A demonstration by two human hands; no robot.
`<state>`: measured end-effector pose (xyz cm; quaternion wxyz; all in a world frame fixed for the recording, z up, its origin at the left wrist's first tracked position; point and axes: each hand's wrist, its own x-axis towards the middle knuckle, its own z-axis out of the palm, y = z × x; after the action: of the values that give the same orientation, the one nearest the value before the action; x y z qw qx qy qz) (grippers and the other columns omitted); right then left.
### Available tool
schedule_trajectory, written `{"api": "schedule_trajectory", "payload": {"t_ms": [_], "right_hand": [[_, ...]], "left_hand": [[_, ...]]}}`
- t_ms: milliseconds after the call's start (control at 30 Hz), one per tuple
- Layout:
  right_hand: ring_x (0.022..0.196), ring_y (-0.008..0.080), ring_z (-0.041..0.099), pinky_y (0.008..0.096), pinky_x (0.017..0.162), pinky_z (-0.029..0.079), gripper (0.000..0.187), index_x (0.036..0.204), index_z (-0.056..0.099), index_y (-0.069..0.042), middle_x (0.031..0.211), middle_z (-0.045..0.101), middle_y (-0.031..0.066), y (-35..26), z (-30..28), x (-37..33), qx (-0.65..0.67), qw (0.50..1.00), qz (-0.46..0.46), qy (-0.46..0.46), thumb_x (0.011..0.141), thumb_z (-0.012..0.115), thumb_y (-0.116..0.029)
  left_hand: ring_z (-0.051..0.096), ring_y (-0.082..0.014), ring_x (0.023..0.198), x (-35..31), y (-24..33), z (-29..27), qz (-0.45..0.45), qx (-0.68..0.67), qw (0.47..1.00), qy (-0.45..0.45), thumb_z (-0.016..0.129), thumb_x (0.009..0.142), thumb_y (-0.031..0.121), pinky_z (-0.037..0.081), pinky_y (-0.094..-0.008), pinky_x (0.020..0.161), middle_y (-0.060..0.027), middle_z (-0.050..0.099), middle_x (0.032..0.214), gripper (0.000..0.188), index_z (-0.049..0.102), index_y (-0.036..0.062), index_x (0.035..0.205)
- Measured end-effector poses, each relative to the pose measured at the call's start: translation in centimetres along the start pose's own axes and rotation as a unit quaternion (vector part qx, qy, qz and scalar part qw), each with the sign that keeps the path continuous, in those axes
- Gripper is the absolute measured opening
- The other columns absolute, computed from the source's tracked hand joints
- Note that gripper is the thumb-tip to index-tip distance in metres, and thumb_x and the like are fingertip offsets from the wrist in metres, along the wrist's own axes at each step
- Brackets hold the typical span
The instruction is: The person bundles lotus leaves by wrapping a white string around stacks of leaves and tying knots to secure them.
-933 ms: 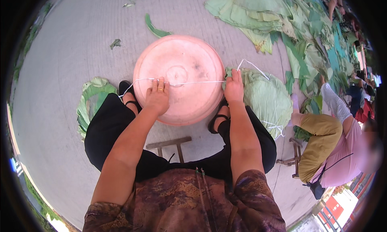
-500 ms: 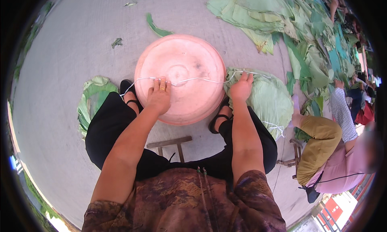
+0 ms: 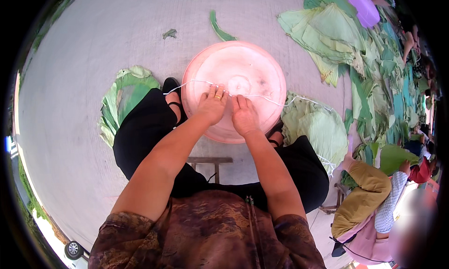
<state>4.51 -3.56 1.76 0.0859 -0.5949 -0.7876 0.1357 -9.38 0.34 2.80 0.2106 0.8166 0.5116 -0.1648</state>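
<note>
A round pink plastic basin [image 3: 206, 68] lies bottom up between my feet, with a thin white string [image 3: 262, 97] running across it. Over the middle of the basin, my left hand [image 3: 214, 106], a ring on one finger, has its fingertips closed on the string. Close by on the right, my right hand [image 3: 245, 115] pinches the same string; both thumbs are mostly hidden. At the basin's right, the string reaches a bundle of pale green leaves [image 3: 313, 121], which has more white string around its lower end.
Another round leaf bundle [image 3: 135, 91] sits beyond my left knee. A large leaf pile [image 3: 334, 33] with a purple thing [image 3: 362, 7] spreads at far right. A seated person in mustard trousers [image 3: 362, 185] is at right. Under me is a wooden stool [image 3: 210, 160].
My right hand has moved left from the leaf bundle onto the basin, beside my left hand. The whole view has shifted, and the person at right now has a green leaf by their hand.
</note>
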Motion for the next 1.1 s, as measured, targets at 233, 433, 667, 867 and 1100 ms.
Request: {"api": "schedule_trajectory", "payload": {"t_ms": [233,433,667,867,1100], "right_hand": [[0.109,0.0245,0.035,0.0326,0.092,0.033,0.045,0.118,0.041,-0.003,0.119,0.036,0.0081,-0.7,0.4,0.0,-0.018,0.994,0.071,-0.076,0.076,0.049,-0.017],[0.109,0.0257,0.035,0.0329,0.092,0.034,0.045,0.118,0.041,-0.003,0.119,0.035,0.0077,-1.4,0.1,0.2,-0.001,0.996,0.047,-0.079,0.075,0.048,-0.014],[0.107,0.0264,0.038,0.0339,0.089,0.038,0.047,0.119,0.04,-0.002,0.117,0.036,0.0084,-1.7,0.2,-0.3,-0.024,0.994,0.059,-0.087,0.074,0.049,-0.013],[0.108,0.027,0.037,0.0344,0.089,0.038,0.051,0.121,0.038,-0.002,0.118,0.034,0.0084,-3.2,0.0,0.4,-0.046,0.986,0.064,-0.145,0.073,0.051,-0.014],[0.109,0.031,0.036,0.0367,0.089,0.038,0.058,0.121,0.035,-0.005,0.121,0.032,0.0098,-2.9,-0.3,0.4,-0.062,0.978,0.088,-0.179,0.068,0.058,-0.015]], "left_hand": [[0.036,-0.0314,0.115,-0.9,-4.2,-0.9,-0.221,-0.165,0.952,0.135,0.045,0.074,0.006,0.033,-0.0396,0.091,-0.0161,0.027,0.132,0.053,0.034,0.0094,0.125],[0.049,-0.0357,0.097,-0.5,-11.1,2.9,-0.202,-0.299,0.918,0.163,0.048,0.073,0.007,0.041,-0.04,0.082,-0.0214,0.041,0.118,0.041,0.044,0.0026,0.113],[0.047,-0.0367,0.101,-1.3,-12.8,-0.7,-0.333,-0.255,0.893,0.165,0.052,0.071,0.012,0.04,-0.0391,0.085,-0.0236,0.049,0.107,0.036,0.05,-0.0025,0.104],[0.049,-0.0327,0.104,-4.2,-17.6,-10.9,-0.34,-0.381,0.809,0.291,0.055,0.071,0.017,0.039,-0.034,0.088,-0.022,0.052,0.109,0.052,0.043,-0.0014,0.118],[0.047,-0.0304,0.106,-17.9,-27.2,-12.8,-0.279,-0.334,0.78,0.45,0.056,0.073,0.02,0.038,-0.0341,0.088,-0.0187,0.049,0.114,0.045,0.049,0.0022,0.113]]}}
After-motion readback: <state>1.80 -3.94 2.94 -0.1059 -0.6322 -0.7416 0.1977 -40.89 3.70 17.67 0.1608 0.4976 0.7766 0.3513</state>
